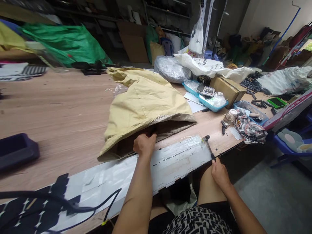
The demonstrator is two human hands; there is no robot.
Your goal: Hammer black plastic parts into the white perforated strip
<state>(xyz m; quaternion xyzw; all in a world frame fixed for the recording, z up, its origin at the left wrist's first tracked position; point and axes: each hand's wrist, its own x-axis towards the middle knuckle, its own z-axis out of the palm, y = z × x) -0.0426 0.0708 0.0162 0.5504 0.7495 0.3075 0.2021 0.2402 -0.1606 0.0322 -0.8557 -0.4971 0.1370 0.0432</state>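
A yellow cloth-like sack (pixel 143 100) lies on the table with its mouth gaping toward me. My left hand (pixel 144 143) is at that mouth, knuckles up and fingers curled into the dark opening. Its fingertips are hidden, and what they grip cannot be made out. Low at the table's front edge, my right hand (pixel 218 173) is closed round the dark handle of a small hammer (pixel 209 145), its head pointing up and away. Between both hands runs a white board (pixel 177 159) covered with clear plastic and marked with dark scuffs.
Black flat pieces (pixel 52 195) and a dark cable (pixel 80 208) lie at front left, below a dark bin (pixel 18 151). Blue baskets (pixel 214 105), a calculator (pixel 205 90), a carton (pixel 226 89) and a jar (pixel 230 117) stand at right. Another person's arm (pixel 17 53) shows at far left.
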